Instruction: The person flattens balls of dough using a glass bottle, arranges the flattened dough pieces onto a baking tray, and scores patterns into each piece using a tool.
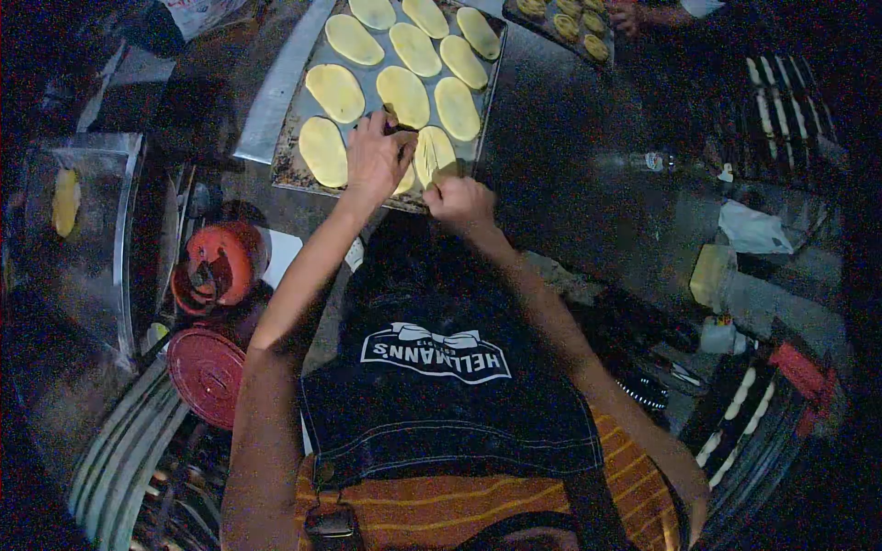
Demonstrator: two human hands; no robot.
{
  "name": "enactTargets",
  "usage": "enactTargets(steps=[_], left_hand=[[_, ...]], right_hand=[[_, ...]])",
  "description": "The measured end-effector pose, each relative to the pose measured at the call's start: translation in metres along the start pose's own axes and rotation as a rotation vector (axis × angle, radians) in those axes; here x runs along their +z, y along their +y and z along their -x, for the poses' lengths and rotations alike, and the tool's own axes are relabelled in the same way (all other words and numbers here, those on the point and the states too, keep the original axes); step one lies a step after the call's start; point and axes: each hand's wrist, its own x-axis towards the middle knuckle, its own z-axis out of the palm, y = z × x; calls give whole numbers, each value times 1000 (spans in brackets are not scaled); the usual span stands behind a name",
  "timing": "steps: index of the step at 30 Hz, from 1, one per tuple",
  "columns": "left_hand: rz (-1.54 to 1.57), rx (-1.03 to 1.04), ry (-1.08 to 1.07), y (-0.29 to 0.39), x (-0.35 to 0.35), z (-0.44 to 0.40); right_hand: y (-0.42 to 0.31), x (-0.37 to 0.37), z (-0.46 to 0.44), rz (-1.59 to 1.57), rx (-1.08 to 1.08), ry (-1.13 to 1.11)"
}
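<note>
Several flat, pale yellow oval dough pieces lie in rows on a dark-edged baking tray. Over the tray's near part my left hand has its fingers curled in; what they hold, if anything, is hidden. Partly under that hand is another dough piece near the tray's front edge. My right hand is closed beside the tray's near right corner, at the lower end of a dough piece with dark, thin lines along its surface. Anything inside the right fist cannot be made out.
A second tray with browner pieces sits at the far right, near another person's hand. On the left are a red gas cylinder, a red round lid and a metal-framed case. A glass bottle lies right.
</note>
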Motion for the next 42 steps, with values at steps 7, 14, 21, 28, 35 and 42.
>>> enactTargets(steps=[7,14,21,28,35,42], left_hand=[[14,2,-16,-1,-1,0],[55,39,121,4,1,5],[-78,-18,85,28,-2,5],[-107,-88,84,33,11,5],[-123,-120,87,34,16,5],[-135,-124,93,33,16,6]], right_hand=[[2,-1,27,29,-14,-30],[15,-27,20,-248,45,-59],[36,-36,-42,150,-233,116],[36,-33,-65,299,-452,202],[37,-37,-64,307,-398,71],[32,-35,-63,352,-341,-43]])
